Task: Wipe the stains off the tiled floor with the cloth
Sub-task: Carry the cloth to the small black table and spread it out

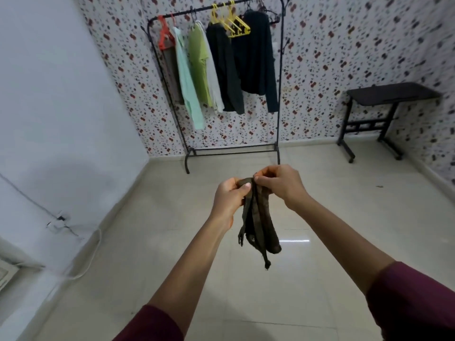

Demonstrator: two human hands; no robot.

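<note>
Up in front of the person, both hands hold a dark brown cloth [258, 225] in the air above the cream tiled floor [320, 242]: the left hand [230, 196] has its grip closed around the top edge, and the right hand [278, 184] pinches that same edge just beside it, so the frayed rest hangs down between the forearms. Beyond, a black clothes rack [279, 99] with shirts stands against the patterned wall, and a small dark table [391, 94] stands well apart to the right.

Even, moderately bright indoor light; a white strip of glare reflects off the glossy floor [294, 240], and a soft shadow lies on the left wall [73, 178]. Wide-angle distortion bends the clothes rack [279, 94] and the edges, with smeared blur at lower left.
</note>
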